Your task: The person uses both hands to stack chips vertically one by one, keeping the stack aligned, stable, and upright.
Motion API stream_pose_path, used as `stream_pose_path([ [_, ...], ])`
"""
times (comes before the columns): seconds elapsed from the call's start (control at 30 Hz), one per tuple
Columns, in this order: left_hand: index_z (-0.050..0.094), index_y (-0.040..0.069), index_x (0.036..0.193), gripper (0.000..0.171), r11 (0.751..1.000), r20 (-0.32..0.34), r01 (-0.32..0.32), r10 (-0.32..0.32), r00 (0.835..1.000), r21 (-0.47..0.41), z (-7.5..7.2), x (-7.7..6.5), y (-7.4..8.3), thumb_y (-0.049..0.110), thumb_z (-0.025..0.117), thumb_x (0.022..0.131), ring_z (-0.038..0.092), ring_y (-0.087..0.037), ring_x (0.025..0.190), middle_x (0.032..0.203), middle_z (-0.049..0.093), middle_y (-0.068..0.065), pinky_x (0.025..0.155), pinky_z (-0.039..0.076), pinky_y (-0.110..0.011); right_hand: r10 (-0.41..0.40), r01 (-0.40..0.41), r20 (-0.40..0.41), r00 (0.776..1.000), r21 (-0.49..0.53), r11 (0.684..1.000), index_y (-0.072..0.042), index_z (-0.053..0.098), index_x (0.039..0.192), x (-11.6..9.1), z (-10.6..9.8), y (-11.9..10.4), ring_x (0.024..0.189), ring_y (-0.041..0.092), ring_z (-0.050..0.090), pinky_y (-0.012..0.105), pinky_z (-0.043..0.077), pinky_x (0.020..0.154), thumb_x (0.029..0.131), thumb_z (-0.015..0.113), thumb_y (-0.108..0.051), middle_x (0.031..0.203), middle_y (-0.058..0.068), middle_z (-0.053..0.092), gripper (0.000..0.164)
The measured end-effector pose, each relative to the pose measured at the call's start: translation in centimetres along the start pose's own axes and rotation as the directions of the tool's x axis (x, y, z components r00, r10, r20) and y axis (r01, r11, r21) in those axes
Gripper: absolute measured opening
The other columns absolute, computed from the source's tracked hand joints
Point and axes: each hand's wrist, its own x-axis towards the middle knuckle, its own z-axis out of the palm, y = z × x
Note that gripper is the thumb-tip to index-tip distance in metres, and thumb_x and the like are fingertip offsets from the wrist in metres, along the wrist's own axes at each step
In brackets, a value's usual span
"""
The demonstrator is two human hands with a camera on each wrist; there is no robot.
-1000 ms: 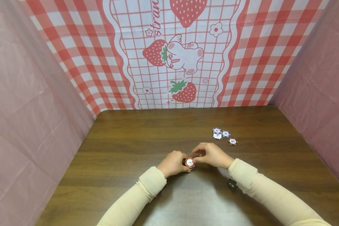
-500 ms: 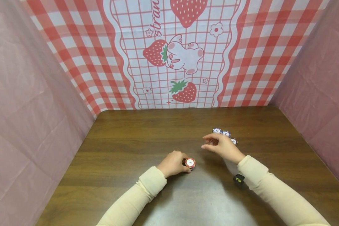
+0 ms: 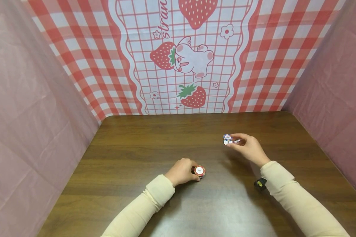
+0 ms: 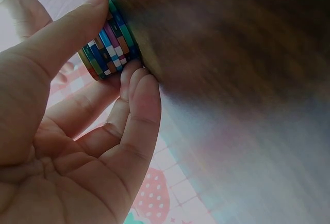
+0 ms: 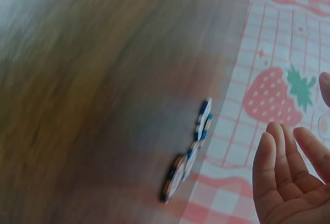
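My left hand [image 3: 181, 171] grips a stack of poker chips [image 3: 199, 171] on the table, with a red-rimmed chip marked 5 on top. In the left wrist view, the thumb and fingers hold the stack [image 4: 109, 43] by its edges, and its layers show several colours. My right hand [image 3: 251, 149] reaches over the loose chips, thumb and fingers spread around them. A blue-rimmed chip [image 3: 227, 137] partly overlaps a white chip [image 3: 227, 142]. In the right wrist view, the relaxed fingers hold nothing, and a dark chip [image 5: 173, 177] lies nearest in the row.
The brown wooden table [image 3: 142, 141] ends at a strawberry-print cloth [image 3: 192, 72] hung behind it. Pink cloth [image 3: 338, 98] hangs along both sides. A black device [image 3: 259, 184] shows beside the right cuff.
My right hand has left the stack and moved right and away from me to the loose chips. The left hand has kept its grip on the stack in place.
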Motion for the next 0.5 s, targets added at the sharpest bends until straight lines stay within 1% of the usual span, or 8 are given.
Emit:
stream_pose_path([
  [0.07,0.076,0.013,0.105,0.039,1.000,0.001,0.001,-0.001,1.000,0.000,0.0,0.0,0.0,0.029,0.087,0.071,0.064,-0.009,0.080,0.092,0.075,0.003,0.075,0.050,-0.024,0.018,-0.018,-0.006,1.000,0.010,1.000,0.003,0.066,0.118,0.0,-0.4,0.5,0.074,0.003,0.061,0.015,0.049,0.062,0.082,0.079,-0.019,0.102,0.023,0.071,0.044],
  [0.23,0.076,0.013,0.104,0.039,1.000,-0.004,-0.002,0.002,1.000,-0.006,0.0,0.0,-0.1,0.029,0.087,0.070,0.064,-0.008,0.080,0.091,0.075,0.003,0.075,0.050,-0.023,0.071,-0.071,-0.006,0.997,0.050,0.996,0.006,0.062,0.122,0.0,-1.3,1.5,0.073,-0.008,0.059,0.016,0.050,0.060,0.085,0.076,-0.019,0.106,0.026,0.069,0.047],
  [0.33,0.076,0.013,0.103,0.038,1.000,-0.006,-0.005,0.005,1.000,-0.006,0.0,0.0,0.0,0.029,0.087,0.070,0.063,-0.008,0.079,0.090,0.075,0.004,0.074,0.049,-0.023,0.105,-0.105,-0.011,0.994,0.038,0.994,0.006,0.062,0.123,0.0,-1.9,2.0,0.075,-0.011,0.057,0.015,0.049,0.062,0.086,0.075,-0.021,0.110,0.026,0.069,0.048],
  [0.43,0.076,0.013,0.102,0.038,1.000,-0.007,-0.009,0.009,1.000,-0.007,0.0,0.0,0.0,0.029,0.087,0.069,0.062,-0.007,0.078,0.089,0.074,0.004,0.073,0.049,-0.023,0.133,-0.133,-0.010,0.991,0.000,0.991,0.005,0.061,0.124,-0.1,-2.3,2.5,0.078,-0.010,0.056,0.014,0.048,0.064,0.087,0.074,-0.026,0.115,0.025,0.068,0.050],
  [0.5,0.076,0.013,0.102,0.037,1.000,-0.004,-0.006,0.006,1.000,-0.010,0.0,0.0,0.0,0.028,0.087,0.070,0.063,-0.007,0.079,0.090,0.075,0.004,0.074,0.049,-0.023,0.141,-0.141,-0.008,0.990,-0.027,0.990,0.005,0.061,0.124,-0.1,-2.6,2.8,0.082,-0.003,0.059,0.013,0.047,0.066,0.087,0.074,-0.029,0.116,0.026,0.068,0.051],
])
